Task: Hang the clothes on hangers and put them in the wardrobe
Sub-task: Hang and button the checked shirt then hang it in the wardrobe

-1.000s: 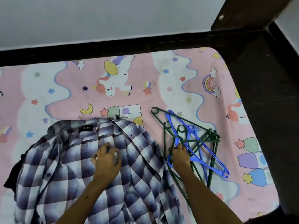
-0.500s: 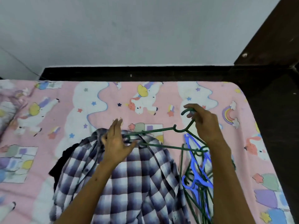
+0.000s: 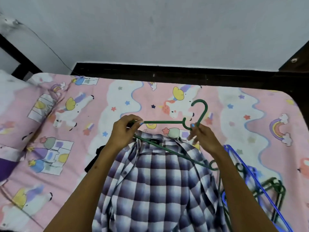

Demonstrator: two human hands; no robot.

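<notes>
A purple-and-white checked shirt [image 3: 160, 181] lies on the bed, collar toward the wall. Above the collar I hold a green plastic hanger [image 3: 164, 122]. My left hand [image 3: 124, 131] pinches the hanger's left corner. My right hand [image 3: 203, 137] grips it at the base of the hook, which points up and away from me. The hanger's lower bar slants down to the right across the collar. The wardrobe is out of view.
A heap of green and blue hangers [image 3: 260, 186] lies on the bed to the right of the shirt. A dark garment [image 3: 94, 158] peeks out at the shirt's left. The pink unicorn bedsheet [image 3: 70, 141] covers the bed; a dark bed frame [image 3: 167, 73] runs along the grey wall.
My view has shifted left. Both hands lifted one green hanger out of the pile and brought it over the shirt collar; the left hand now pinches its corner instead of resting on the shirt.
</notes>
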